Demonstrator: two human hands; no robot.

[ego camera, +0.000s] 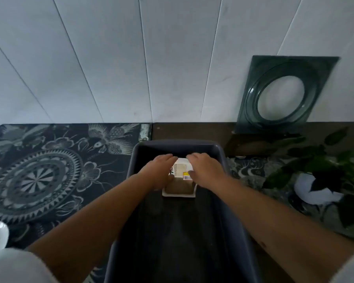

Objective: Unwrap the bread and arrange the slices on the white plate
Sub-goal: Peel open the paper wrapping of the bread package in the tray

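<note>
dark tray | glass dish against wall | potted plant

We were in a home, by the look of it: a counter under a dark floral-patterned cloth stood against a white panelled wall, with a potted houseplant in a white pot and a dark glass dish leaning upright.
</note>
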